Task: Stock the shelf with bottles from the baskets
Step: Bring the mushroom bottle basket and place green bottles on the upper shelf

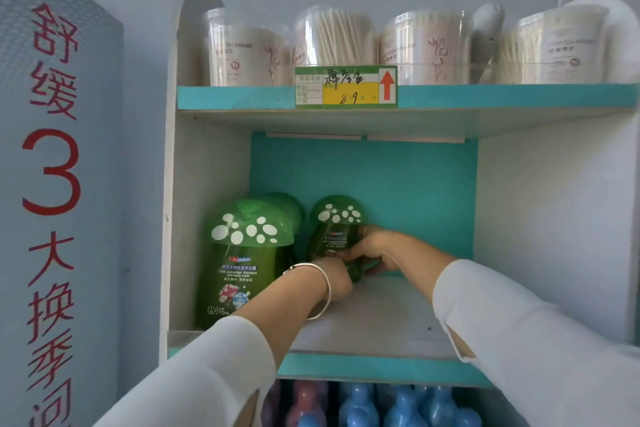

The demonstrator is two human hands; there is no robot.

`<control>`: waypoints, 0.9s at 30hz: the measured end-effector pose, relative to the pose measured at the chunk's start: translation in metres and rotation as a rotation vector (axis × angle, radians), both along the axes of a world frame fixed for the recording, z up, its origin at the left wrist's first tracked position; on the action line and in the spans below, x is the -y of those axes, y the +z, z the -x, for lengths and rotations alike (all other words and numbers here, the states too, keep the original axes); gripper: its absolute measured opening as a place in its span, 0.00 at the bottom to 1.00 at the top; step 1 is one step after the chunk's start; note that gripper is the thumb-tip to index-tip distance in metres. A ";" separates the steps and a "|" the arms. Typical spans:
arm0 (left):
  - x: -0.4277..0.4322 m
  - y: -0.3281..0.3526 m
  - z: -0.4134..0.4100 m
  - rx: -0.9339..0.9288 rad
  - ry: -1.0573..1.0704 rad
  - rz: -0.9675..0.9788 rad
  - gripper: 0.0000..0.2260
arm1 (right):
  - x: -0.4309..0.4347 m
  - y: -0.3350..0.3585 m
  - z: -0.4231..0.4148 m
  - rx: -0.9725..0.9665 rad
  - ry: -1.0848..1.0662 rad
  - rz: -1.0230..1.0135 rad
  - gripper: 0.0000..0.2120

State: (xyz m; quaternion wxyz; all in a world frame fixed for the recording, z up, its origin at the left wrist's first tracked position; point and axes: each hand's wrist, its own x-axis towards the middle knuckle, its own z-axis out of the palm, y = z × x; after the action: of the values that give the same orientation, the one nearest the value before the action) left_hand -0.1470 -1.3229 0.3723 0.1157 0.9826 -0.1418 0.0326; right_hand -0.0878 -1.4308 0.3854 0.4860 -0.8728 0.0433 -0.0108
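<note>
On the middle shelf [374,319] a green mushroom-capped bottle [337,224] stands near the turquoise back wall. Both my hands hold its lower part: my right hand [375,250] grips it from the right, and my left hand [337,279], with a silver bangle on the wrist, grips its base from the front. A bigger-looking green mushroom bottle [242,263] stands at the shelf's front left. Behind it another green cap [285,206] shows. The baskets are out of view.
Several tubs of cotton swabs [334,40] line the top shelf above a green and yellow price tag [346,87]. Blue and pink bottles [398,406] fill the shelf below. A grey banner with red characters [52,184] hangs at the left.
</note>
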 end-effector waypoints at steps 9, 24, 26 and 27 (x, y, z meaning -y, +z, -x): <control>-0.005 -0.003 0.003 0.015 -0.012 -0.015 0.19 | -0.003 -0.003 0.007 -0.015 -0.062 0.311 0.17; 0.004 -0.006 0.019 0.202 -0.164 0.215 0.16 | 0.017 0.000 0.068 0.197 -0.168 0.566 0.21; 0.012 -0.007 0.034 0.229 -0.188 0.254 0.16 | 0.028 -0.001 0.090 0.244 -0.210 0.571 0.17; 0.017 -0.007 0.044 0.241 -0.198 0.275 0.16 | 0.035 -0.002 0.101 0.272 -0.240 0.560 0.14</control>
State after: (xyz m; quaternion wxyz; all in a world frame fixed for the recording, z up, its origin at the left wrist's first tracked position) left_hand -0.1907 -1.3398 0.3649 0.2337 0.9276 -0.2449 0.1577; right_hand -0.1891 -1.4658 0.3838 0.2237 -0.9518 0.0757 -0.1959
